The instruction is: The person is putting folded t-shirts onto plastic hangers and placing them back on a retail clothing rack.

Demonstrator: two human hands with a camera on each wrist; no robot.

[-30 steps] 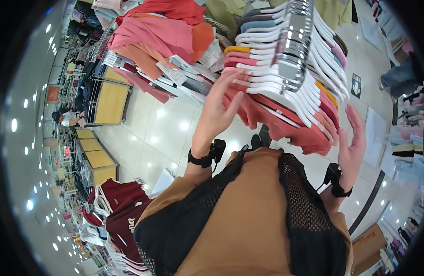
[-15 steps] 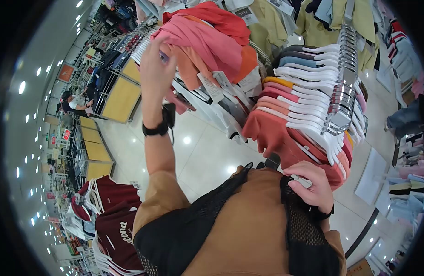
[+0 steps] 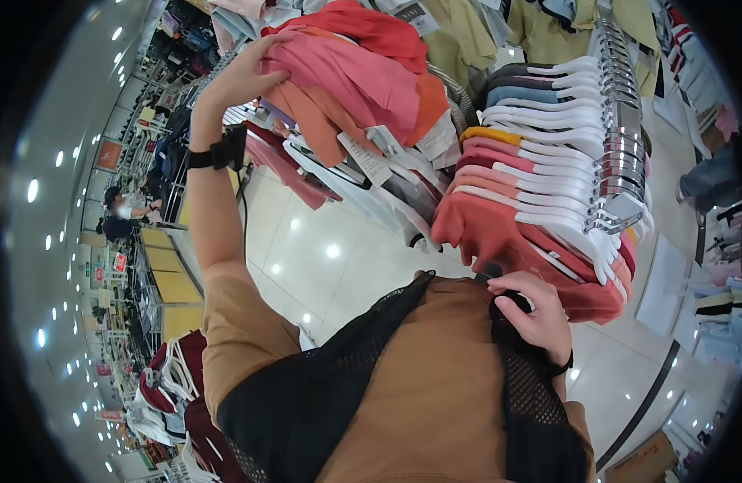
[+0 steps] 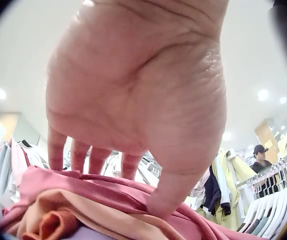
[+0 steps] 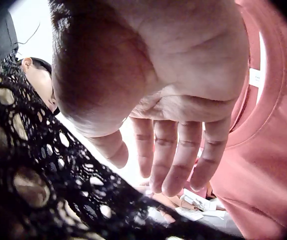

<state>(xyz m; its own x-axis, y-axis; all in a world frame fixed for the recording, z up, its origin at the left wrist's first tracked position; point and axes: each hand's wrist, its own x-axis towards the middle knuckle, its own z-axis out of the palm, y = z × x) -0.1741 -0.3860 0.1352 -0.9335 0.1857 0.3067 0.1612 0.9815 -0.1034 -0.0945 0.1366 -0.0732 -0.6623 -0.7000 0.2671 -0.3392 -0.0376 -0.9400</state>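
Note:
My left hand [image 3: 246,72] rests on a pink garment [image 3: 339,68] at the top of a loose clothes pile. In the left wrist view, spread fingers [image 4: 101,159] reach onto the pink cloth [image 4: 118,192], their tips hidden behind its folds. The thumb touches the cloth nearer the camera. Loosely bent and holding nothing, my right hand [image 3: 536,314] hovers before my torso, by the black mesh garment [image 3: 532,386] I wear. Beside it, a coral top [image 3: 488,233] hangs foremost in a row of white hangers [image 3: 560,213].
Red [image 3: 347,24] and orange clothes [image 3: 431,105] with paper tags [image 3: 367,161] share the pile. A metal rail [image 3: 616,105] carries the hangers. Maroon garments [image 3: 202,427] hang at lower left. Pale tiled floor [image 3: 331,249] shows between the racks; a person [image 3: 125,213] stands far left.
My left hand has moved left from the hanging tops, over the pile and down onto the pink garment. The right hand has come away from the hangers toward my torso.

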